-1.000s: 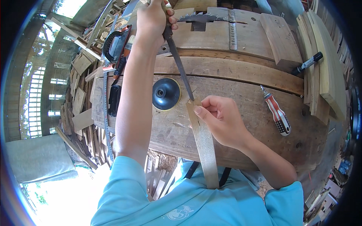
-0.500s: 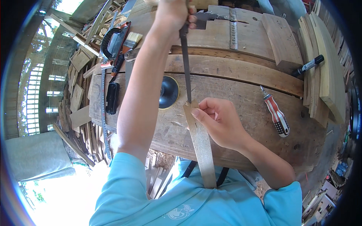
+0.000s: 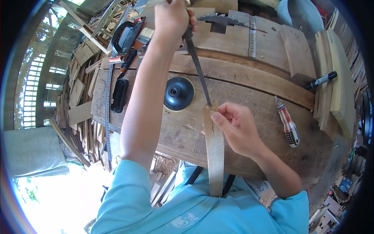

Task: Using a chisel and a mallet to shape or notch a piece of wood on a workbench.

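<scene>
My left hand (image 3: pixel 173 19) is closed round the upper, handle end of a long dark narrow metal tool (image 3: pixel 196 64), which looks like a file. The tool's lower tip meets the top end of a flat, pale wooden strip (image 3: pixel 215 156), whose other end lies against my shirt. My right hand (image 3: pixel 235 128) pinches that strip near its top, thumb on the face. Left of the strip, a round black rubber pad (image 3: pixel 178 93) sits on the workbench (image 3: pixel 265 163). To the right of my right hand lies a screwdriver (image 3: pixel 288 124) with a red, white and dark patterned handle.
A saw (image 3: pixel 124 37), black case (image 3: pixel 119 95), tape measure (image 3: pixel 110 117) and brush (image 3: pixel 146 33) lie at the bench's left. A toothed blade (image 3: pixel 218 19) is at the back. Boards (image 3: pixel 339 82), a block (image 3: pixel 296 50) and a marker (image 3: pixel 323 80) are at the right. Wood scraps surround the bench.
The view has shifted a little. My left hand has moved slightly rightward with the file, whose tip stays at the strip's top. The strip's top and my right hand appear a little further right.
</scene>
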Demonstrator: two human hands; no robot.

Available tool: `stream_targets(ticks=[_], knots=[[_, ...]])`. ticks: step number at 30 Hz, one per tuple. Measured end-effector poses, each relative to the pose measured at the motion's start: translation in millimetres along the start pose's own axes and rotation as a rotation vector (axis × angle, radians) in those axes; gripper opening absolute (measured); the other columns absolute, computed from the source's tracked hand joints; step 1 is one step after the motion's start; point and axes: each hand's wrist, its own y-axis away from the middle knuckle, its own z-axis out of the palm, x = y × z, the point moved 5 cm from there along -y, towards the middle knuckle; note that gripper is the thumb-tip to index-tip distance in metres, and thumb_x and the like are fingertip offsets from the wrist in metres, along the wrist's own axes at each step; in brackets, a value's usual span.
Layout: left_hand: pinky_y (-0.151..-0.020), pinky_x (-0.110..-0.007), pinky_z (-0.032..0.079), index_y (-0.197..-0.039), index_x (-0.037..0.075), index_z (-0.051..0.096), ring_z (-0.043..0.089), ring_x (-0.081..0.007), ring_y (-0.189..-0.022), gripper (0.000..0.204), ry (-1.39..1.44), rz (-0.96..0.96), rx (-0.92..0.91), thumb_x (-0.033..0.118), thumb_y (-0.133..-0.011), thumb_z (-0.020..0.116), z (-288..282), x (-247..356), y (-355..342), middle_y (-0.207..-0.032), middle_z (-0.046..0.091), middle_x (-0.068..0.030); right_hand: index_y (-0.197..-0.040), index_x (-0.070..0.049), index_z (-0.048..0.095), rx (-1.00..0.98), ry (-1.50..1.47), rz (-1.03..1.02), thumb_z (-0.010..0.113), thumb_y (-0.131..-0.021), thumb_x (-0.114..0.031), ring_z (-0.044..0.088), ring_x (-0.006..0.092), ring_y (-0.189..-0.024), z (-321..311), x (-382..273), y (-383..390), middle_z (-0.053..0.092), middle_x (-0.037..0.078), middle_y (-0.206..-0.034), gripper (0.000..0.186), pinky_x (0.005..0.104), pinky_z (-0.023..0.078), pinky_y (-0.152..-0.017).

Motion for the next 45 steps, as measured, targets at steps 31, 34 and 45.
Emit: stream_targets(ticks=[31,34,45], knots=[[-0.042,-0.028,0.041,-0.095,0.009,0.047,0.046,-0.0111,-0.047,0.038,0.185,-0.348,-0.292,0.044,-0.105,0.054,38.2,-40.3,-8.3,-0.067,0.048,-0.0016,-0.094,0.005,0.065,-0.089,-0.047,-0.043,0.064,-0.102,-0.014,0.048,0.0013,-0.067,10.9,13.5,1.5,0.059,-0.003,-0.074,0.021,0.0221,0.041,-0.054],[-0.043,-0.029,0.041,-0.096,0.008,0.046,0.046,-0.0120,-0.047,0.038,0.211,-0.323,-0.341,0.044,-0.105,0.055,44.4,-36.5,-12.7,-0.067,0.048,-0.0022,-0.095,0.005,0.064,-0.077,-0.082,-0.070,0.062,-0.103,-0.015,0.053,0.0016,-0.069,10.0,13.3,-2.3,0.062,-0.002,-0.076,0.021,0.0215,0.043,-0.056],[-0.045,-0.025,0.038,-0.102,0.007,0.049,0.044,-0.0103,-0.052,0.036,0.267,-0.227,-0.254,0.042,-0.104,0.058,41.0,-21.0,-23.4,-0.070,0.047,-0.0013,-0.098,0.006,0.063,-0.050,-0.156,-0.017,0.059,-0.106,-0.015,0.074,0.0147,-0.078,0.6,-7.1,-1.3,0.072,0.008,-0.083,0.023,0.0233,0.054,-0.063]])
